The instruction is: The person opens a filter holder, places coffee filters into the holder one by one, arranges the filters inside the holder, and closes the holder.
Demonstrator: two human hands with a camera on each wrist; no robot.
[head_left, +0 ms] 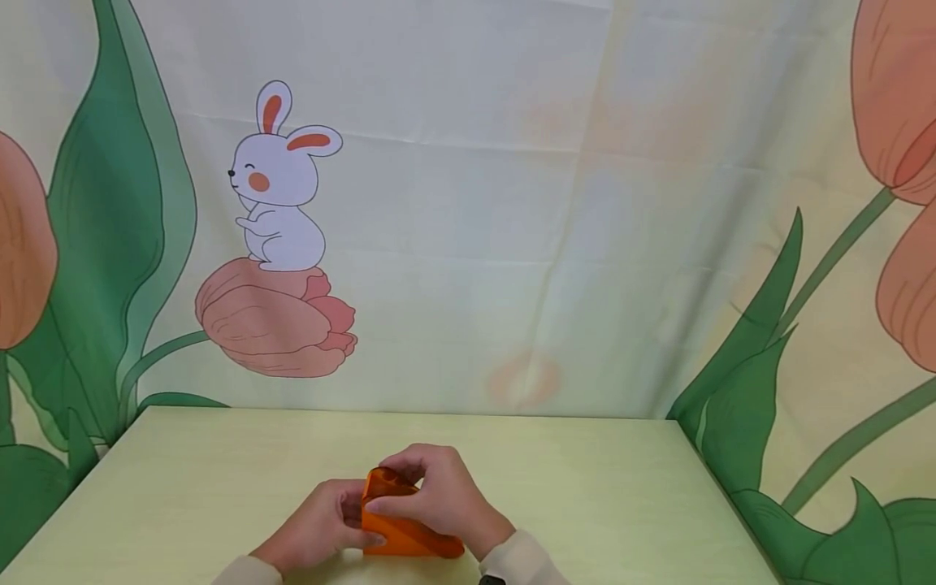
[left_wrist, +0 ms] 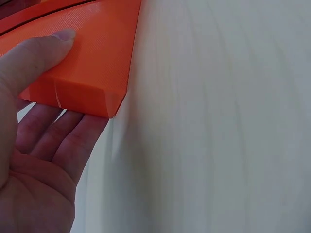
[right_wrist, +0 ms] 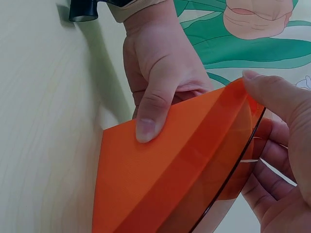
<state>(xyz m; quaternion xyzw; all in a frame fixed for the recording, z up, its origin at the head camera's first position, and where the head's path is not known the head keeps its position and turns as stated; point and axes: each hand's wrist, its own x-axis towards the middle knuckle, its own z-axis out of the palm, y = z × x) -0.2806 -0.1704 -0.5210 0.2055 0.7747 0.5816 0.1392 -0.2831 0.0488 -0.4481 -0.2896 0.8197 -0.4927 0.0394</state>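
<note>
An orange wedge-shaped plastic case with a see-through orange upper part stands on the table between both hands. My left hand grips its left end, the thumb flat on the front face and the fingers behind. In the left wrist view the same orange case shows a squared end above the fingers. My right hand pinches the upper edge from above. Seen in the right wrist view, the right thumb presses a top corner near the clear orange part, whose edge has a dark line. The case's inside is hard to make out.
The pale wood-grain table reaches back to a printed cloth backdrop with a rabbit and tulips. A black wrist-worn device sits by the left sleeve in the right wrist view.
</note>
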